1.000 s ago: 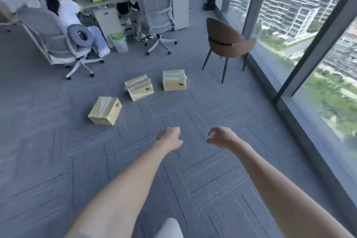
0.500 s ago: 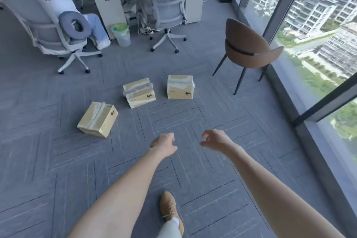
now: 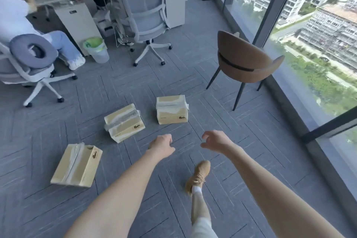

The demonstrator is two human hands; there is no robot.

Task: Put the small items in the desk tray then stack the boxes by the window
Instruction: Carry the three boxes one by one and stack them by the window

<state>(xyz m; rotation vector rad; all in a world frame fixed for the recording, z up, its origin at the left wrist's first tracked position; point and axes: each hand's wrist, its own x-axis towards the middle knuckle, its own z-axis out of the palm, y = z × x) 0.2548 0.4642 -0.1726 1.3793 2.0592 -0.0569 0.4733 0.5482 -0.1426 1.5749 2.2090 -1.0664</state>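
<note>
Three tan cardboard boxes sealed with clear tape lie apart on the grey carpet: a near-left box (image 3: 77, 164), a middle box (image 3: 124, 122) and a far box (image 3: 172, 109). My left hand (image 3: 161, 144) hangs in the air just right of the middle box, fingers curled shut, holding nothing. My right hand (image 3: 215, 139) floats below the far box with fingers loosely apart and empty. Neither hand touches a box. The window (image 3: 313, 44) runs along the right side.
A brown chair (image 3: 243, 65) stands by the glass beyond the boxes. Two grey office chairs (image 3: 144, 13) with seated people, a white bin (image 3: 96, 49) and desk cabinets (image 3: 77, 19) fill the back. My tan shoe (image 3: 199, 175) steps forward on the carpet.
I have walked closer: the boxes and chairs have grown and slid down the view. My right foot has swung forward. Both hands stay raised and empty.
</note>
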